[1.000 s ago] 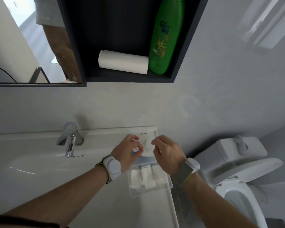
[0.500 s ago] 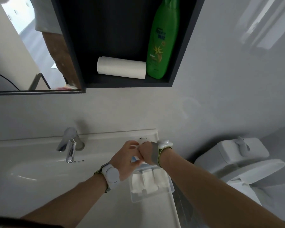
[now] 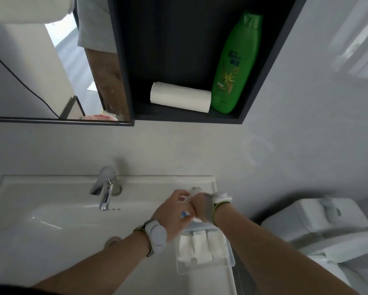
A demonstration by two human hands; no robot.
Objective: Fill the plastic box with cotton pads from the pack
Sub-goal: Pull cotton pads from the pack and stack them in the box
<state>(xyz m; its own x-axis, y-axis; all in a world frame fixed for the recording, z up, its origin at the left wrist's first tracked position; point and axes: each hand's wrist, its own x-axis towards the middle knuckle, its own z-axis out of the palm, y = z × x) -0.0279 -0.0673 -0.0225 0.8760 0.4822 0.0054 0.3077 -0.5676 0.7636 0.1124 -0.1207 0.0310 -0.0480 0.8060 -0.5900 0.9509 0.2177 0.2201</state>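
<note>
Both hands on the pack, above the box.
Left hand (image 3: 172,211) and right hand (image 3: 201,207) pinch the pack (image 3: 187,216); the box (image 3: 204,267) runs lengthwise away from the person, pads (image 3: 197,248) inside.

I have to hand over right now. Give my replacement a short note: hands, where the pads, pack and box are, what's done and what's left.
Left hand and right hand: meet over the sink's right rim, fingers curled on the clear plastic pack of cotton pads; the grip is partly hidden.
Clear rectangular plastic box: on the white sink counter, just below the hands.
Done: several stacks of white cotton pads stand in the box.
Left: pull more pads from the pack and fill the space that looks free in the box.
</note>
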